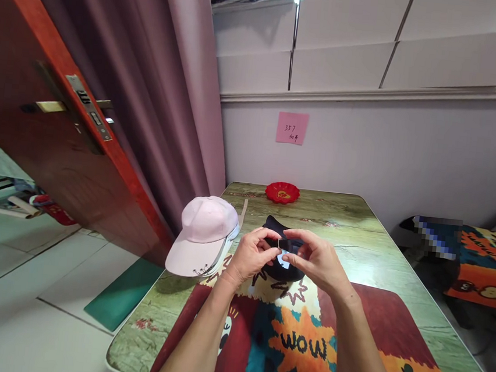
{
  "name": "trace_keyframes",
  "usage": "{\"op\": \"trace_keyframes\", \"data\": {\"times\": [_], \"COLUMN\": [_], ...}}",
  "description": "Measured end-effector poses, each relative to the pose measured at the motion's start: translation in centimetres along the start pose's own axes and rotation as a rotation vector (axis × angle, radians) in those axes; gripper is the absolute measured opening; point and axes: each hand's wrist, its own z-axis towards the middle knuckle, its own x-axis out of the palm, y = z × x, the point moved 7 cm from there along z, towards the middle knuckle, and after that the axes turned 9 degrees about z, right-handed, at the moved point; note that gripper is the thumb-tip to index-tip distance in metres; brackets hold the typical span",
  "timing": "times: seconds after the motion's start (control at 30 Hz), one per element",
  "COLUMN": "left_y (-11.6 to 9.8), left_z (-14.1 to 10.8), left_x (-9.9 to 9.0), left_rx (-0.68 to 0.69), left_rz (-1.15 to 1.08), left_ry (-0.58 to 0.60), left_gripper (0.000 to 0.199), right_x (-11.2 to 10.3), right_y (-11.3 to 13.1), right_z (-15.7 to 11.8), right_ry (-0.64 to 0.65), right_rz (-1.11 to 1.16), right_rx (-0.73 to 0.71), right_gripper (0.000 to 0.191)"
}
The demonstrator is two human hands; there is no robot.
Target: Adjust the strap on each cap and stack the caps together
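Note:
A black cap (296,271) lies on the patterned mat in front of me, its inside partly showing with a pale label (283,259). My left hand (254,251) pinches one side of the cap's back strap, next to a small metal buckle (279,243). From the other side, my right hand (311,255) grips the same strap between thumb and fingers. Part of the cap is hidden behind my hands. A pale pink cap (209,223) sits to the left, stacked over at least one more cap, with a beige strap (244,212) sticking up behind.
The mat (245,349) covers the near part of a wood-patterned table (356,243). A red scalloped dish (282,193) stands at the table's far edge. A pink note (292,128) is on the wall. An open door (55,91) and curtain (187,86) are at left.

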Motion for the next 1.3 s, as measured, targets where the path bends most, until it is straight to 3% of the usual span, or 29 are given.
{"op": "trace_keyframes", "data": {"times": [0.2, 0.33, 0.5, 0.73, 0.87, 1.03, 1.1, 1.3], "left_y": [-0.4, -0.5, -0.8, -2.2, -1.4, 0.4, 0.6, 0.9], "left_z": [0.0, 0.0, 0.0, -0.3, -0.5, -0.8, -1.0, -1.3], "left_x": [-0.4, -0.4, -0.4, -0.7, -1.8, -0.3, 0.4, 1.0], "left_rx": [0.061, 0.101, 0.137, 0.2, 0.034, -0.237, -0.271, -0.324], "left_rz": [0.02, 0.053, 0.094, 0.231, 0.036, -0.213, -0.24, -0.32], "left_ry": [-0.035, -0.041, -0.06, -0.221, -0.3, -0.083, -0.037, -0.074], "left_gripper": [0.017, 0.016, 0.017, 0.022, 0.019, 0.031, 0.033, 0.031], "right_x": [0.4, 0.4, 0.3, 0.3, 0.2, 0.3, 0.3, 0.3], "right_y": [0.0, 0.1, -0.2, -0.7, -1.3, -1.5, -1.5, -1.3], "right_z": [0.4, 0.4, 0.3, 0.4, 0.4, 0.6, 0.6, 0.5], "right_ry": [-0.05, -0.05, -0.045, -0.05, -0.057, -0.061, -0.065, -0.058], "right_rz": [-0.037, -0.035, 0.013, 0.039, 0.074, 0.086, 0.083, 0.097], "right_rx": [-0.141, -0.194, -0.179, -0.118, -0.065, -0.058, -0.07, -0.089], "right_gripper": [0.025, 0.024, 0.027, 0.024, 0.027, 0.028, 0.027, 0.026]}}
